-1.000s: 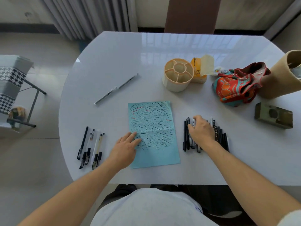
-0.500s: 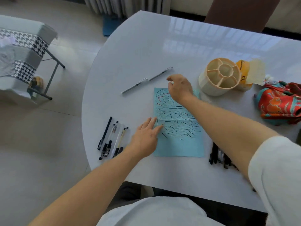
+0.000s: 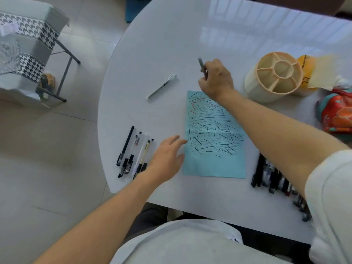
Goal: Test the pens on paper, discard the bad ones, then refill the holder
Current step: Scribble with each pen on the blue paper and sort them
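Observation:
A light blue sheet of paper (image 3: 213, 159) covered in scribbled lines lies on the white table (image 3: 171, 44). My right hand (image 3: 216, 79) grips a grey pen (image 3: 202, 67) just beyond the paper's far edge, its end sticking up. A white pen (image 3: 162, 86) lies to the left of it. My left hand (image 3: 167, 159) rests flat at the paper's left edge, fingers spread. Several pens (image 3: 133, 153) lie in a row to its left. Another row of dark pens (image 3: 270, 176) sits right of the paper, partly hidden by my right arm. The cream pen holder (image 3: 274, 77) lies tilted, its compartments bare.
An orange packet (image 3: 306, 73) sits behind the holder. A red and teal patterned pouch (image 3: 337, 113) lies at the right edge. Off the table to the left stands a folding stand (image 3: 24, 44) draped in houndstooth cloth. The table's near edge curves close to my body.
My right hand left the right pen row, crossed over the paper and picked up one of the two pens beyond it. My left hand slid slightly left. The camera swung left.

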`<move>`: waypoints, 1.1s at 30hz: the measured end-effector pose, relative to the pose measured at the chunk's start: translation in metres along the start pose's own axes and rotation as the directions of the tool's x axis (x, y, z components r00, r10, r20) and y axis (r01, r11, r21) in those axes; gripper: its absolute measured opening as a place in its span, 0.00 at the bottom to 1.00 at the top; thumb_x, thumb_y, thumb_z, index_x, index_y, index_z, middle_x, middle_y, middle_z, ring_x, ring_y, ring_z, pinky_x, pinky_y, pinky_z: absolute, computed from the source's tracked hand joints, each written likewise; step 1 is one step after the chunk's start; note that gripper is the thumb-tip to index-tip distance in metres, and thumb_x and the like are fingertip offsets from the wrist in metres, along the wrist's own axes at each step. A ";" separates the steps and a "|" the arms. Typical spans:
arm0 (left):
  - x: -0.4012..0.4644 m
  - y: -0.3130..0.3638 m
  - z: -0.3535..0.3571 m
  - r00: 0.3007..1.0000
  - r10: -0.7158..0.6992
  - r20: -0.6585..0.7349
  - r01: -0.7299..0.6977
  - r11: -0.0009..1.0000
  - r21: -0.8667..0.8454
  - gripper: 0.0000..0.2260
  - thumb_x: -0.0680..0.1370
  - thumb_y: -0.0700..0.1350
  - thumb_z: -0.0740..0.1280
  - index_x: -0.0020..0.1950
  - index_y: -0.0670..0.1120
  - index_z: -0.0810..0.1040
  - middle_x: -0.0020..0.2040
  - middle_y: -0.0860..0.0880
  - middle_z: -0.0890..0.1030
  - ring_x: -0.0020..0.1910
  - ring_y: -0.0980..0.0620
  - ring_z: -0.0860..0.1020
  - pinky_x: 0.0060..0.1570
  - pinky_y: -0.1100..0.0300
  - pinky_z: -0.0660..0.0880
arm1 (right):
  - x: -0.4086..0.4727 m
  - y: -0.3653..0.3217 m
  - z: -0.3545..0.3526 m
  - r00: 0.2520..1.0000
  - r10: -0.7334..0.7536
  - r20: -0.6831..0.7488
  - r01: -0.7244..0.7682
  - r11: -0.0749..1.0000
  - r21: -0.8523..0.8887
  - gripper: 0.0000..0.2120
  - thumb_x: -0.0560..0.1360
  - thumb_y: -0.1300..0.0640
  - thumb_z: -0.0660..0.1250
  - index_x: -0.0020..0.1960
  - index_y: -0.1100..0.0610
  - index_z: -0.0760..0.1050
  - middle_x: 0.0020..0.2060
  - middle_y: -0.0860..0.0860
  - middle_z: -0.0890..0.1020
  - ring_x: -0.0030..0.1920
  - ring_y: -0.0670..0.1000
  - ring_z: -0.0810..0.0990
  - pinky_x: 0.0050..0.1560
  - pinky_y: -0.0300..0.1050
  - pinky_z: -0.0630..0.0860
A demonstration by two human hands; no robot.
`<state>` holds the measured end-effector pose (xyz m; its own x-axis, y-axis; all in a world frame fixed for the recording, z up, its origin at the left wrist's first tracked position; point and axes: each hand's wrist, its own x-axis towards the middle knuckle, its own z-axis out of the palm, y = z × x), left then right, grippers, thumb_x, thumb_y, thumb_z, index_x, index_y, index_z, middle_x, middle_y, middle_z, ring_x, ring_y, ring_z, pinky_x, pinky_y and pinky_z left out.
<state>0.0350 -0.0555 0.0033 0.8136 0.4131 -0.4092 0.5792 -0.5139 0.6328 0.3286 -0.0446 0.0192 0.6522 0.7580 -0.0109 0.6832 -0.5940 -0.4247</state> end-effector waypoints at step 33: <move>-0.009 0.044 0.063 0.958 0.226 0.175 -0.274 0.902 0.335 0.11 0.79 0.54 0.68 0.53 0.49 0.83 0.72 0.52 0.70 0.73 0.51 0.65 0.69 0.53 0.68 | -0.281 0.100 -0.019 0.870 0.481 0.103 -0.454 0.703 0.547 0.10 0.75 0.52 0.68 0.36 0.41 0.80 0.40 0.43 0.86 0.35 0.42 0.82 0.36 0.39 0.78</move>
<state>0.0569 -0.1291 -0.0067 0.9196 0.1484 -0.3638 0.3166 -0.8281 0.4625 0.2202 -0.3218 -0.0024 0.8626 0.4016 -0.3075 0.0048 -0.6145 -0.7889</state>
